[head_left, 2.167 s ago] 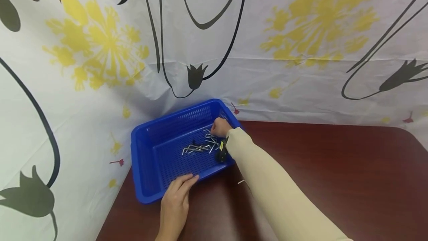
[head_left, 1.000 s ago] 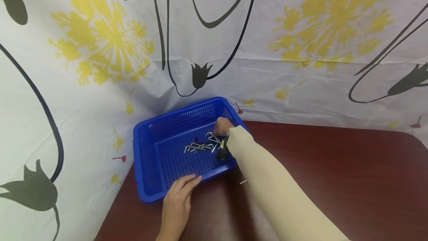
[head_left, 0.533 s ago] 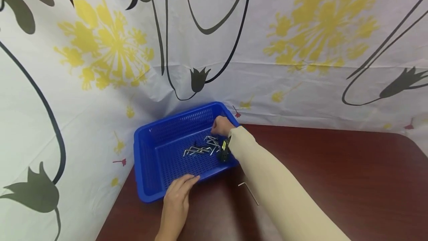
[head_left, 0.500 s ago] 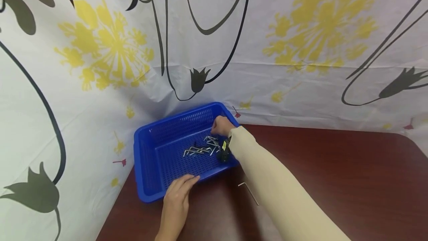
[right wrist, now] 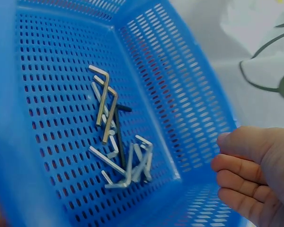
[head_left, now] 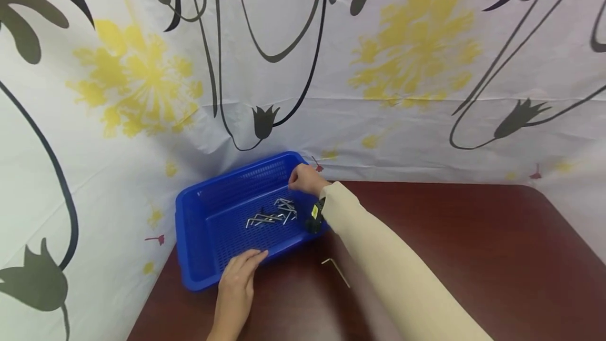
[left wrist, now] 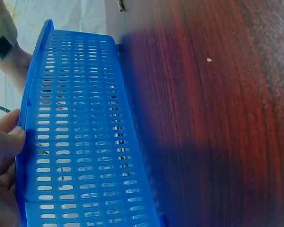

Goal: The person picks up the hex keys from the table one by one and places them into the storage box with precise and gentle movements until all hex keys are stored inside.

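A blue perforated plastic basket (head_left: 183, 246) stands on the table. Inside, several silvery L-shaped hex keys (right wrist: 110, 113) lie in a loose pile, with a black one (right wrist: 119, 137) among them. At the basket's near rim rests my left hand (head_left: 235, 280), its fingertips on the edge. In the left wrist view that hand shows at the left, against the rim. My right hand (head_left: 305, 179) is over the basket's right end, above the pile and apart from it. Its fingers bend slightly towards the thumb, and nothing shows between them.
Another hex key (head_left: 338, 269) lies on the dark red-brown table (head_left: 450, 257), between the basket and the right sleeve (head_left: 379, 246). A white patterned cloth (head_left: 331, 130) hangs behind the basket and at its left. A small pale speck (left wrist: 209, 60) is on the table.
My right hand has lifted from the hex keys, up and towards the basket's right rim. The hex key on the table has come out from behind the sleeve. My left hand stays at the rim.
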Available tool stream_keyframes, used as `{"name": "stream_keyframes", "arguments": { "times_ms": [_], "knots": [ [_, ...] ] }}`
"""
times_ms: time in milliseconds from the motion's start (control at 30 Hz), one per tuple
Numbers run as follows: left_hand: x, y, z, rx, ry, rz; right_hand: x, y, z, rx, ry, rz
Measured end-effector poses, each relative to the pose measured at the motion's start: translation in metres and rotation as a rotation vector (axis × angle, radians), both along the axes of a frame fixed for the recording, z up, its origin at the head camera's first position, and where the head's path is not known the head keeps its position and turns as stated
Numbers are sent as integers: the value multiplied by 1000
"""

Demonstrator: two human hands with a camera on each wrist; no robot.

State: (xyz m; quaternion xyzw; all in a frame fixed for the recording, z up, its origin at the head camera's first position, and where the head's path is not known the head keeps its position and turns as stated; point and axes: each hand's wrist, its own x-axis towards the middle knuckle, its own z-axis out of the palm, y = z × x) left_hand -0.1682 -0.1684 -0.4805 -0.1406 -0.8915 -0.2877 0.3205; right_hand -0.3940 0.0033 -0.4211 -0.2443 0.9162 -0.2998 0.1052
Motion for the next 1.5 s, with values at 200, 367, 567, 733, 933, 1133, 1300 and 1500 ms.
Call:
{"name": "stream_keyframes", "arguments": {
  "times_ms": [200, 367, 567, 733, 933, 1133, 1300, 1500],
  "knots": [
    [-16, -13, -7, -16, -19, 25, 1, 8, 5, -59, 91, 10],
    [-30, -21, -11, -4, -21, 25, 1, 18, 2, -128, 83, 18],
    [-39, -21, -9, -5, 8, 11, 2, 25, -1, -198, 97, 7],
    [-33, -4, -6, -12, 36, -36, 11, 31, 1, -237, 91, -4],
    [-35, 31, -11, -72, 14, -143, 23, 41, -2, -282, 46, -49],
    [-57, 61, -25, -174, -156, -210, 34, 50, -9, -292, 64, -65],
    [-78, 81, -37, -335, -267, -210, 44, 55, -15, -277, 79, -42],
    [-86, 98, -49, -452, -337, -141, 61, 59, -25, -222, 143, 27]
  ]
}}
